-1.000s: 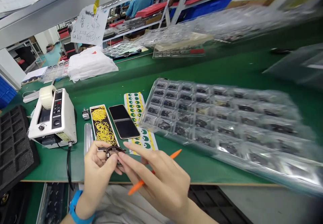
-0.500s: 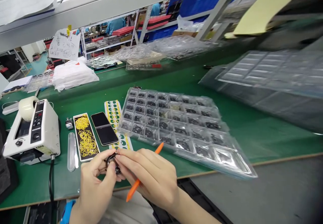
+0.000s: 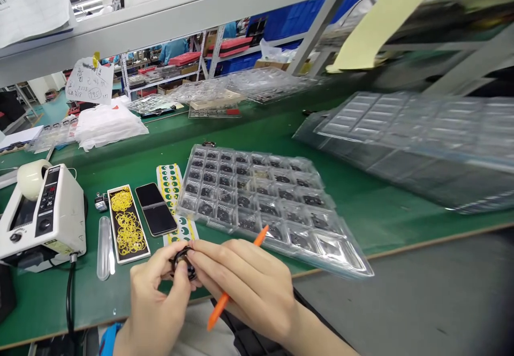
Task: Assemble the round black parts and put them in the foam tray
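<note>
Both my hands meet over the near edge of the green table [image 3: 361, 201]. My left hand [image 3: 156, 297] pinches a small black round part [image 3: 183, 262] between thumb and fingers. My right hand [image 3: 249, 283] is closed too: its fingertips press on the same part, and an orange stick [image 3: 236, 278] runs through its fingers, tip pointing up and right. Just beyond the hands lie a black tray of yellow rings [image 3: 126, 223], a dark phone [image 3: 156, 209] and a strip of green and yellow stickers [image 3: 173, 187].
A clear blister tray [image 3: 261, 201] of small black parts lies right of the stickers. A white tape dispenser [image 3: 42, 211] stands at the left, clear tweezers [image 3: 103, 246] beside it. More clear trays [image 3: 421, 136] sit at the right and back, white bags [image 3: 106, 123] behind.
The view swung to the right, so the table items shifted left in frame. My hands stayed together on the black part; the right fingers, stretched a second ago, now curl onto it.
</note>
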The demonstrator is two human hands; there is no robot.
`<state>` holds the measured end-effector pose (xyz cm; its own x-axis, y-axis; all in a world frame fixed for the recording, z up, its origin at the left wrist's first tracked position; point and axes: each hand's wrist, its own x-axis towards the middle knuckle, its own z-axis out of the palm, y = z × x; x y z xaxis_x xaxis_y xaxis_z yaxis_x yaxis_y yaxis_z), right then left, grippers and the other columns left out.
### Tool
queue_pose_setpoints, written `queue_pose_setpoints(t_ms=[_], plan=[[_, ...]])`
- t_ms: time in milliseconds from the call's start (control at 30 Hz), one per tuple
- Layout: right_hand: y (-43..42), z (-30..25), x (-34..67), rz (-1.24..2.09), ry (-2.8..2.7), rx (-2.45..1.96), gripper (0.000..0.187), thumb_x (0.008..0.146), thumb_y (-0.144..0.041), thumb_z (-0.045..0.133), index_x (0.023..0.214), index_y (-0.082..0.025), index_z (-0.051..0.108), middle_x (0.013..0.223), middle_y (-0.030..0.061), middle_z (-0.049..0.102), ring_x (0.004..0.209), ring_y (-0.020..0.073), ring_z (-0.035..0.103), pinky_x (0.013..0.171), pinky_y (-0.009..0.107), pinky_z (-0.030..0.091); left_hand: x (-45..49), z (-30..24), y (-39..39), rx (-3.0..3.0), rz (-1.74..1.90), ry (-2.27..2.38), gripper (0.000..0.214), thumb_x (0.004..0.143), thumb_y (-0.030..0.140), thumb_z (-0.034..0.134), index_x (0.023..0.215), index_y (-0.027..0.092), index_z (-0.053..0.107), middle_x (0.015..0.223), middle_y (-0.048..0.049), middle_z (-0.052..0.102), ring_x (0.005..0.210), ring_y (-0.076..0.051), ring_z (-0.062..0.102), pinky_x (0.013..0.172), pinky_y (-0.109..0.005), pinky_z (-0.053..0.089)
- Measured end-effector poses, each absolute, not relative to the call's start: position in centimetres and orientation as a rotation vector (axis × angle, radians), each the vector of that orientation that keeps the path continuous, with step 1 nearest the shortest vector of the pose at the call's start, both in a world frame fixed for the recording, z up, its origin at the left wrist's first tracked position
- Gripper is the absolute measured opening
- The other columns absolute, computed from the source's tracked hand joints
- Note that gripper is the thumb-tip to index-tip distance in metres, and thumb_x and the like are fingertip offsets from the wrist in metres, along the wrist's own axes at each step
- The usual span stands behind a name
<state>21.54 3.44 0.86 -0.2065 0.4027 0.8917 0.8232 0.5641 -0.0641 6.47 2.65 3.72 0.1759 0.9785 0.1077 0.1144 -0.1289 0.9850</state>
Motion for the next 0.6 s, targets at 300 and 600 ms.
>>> queue_pose_setpoints(t_ms=[300,600], plan=[[3.1,-0.3,19.6,-0.478,-1.655,-1.099,0.041,0.058,-0.007,0.064,0.096,-0.016,0.055,0.106,-0.0126,0.056,0.104,-0.0134,0.044,0.093,0.001,0.027,6.7,3.9,4.2,1.283,1.114,1.179,0.042,0.072,0.045,0.077,0.097,0.012,0.067,0.068,-0.0055,0.059,0.070,-0.016,0.059,0.065,-0.023,0.054],[2.6,0.4,20.4,-0.092,-1.929,-1.217,0.072,0.081,-0.066,0.028,0.102,-0.005,0.058,0.085,0.0063,0.054,0.098,-0.0178,0.042,0.096,-0.006,0.039,4.8,2.6,3.8,1.150,1.003,1.059,0.032,0.074,0.037,0.070,0.081,0.012,0.053,0.070,-0.0026,0.055,0.059,-0.012,0.058,0.060,-0.021,0.052]])
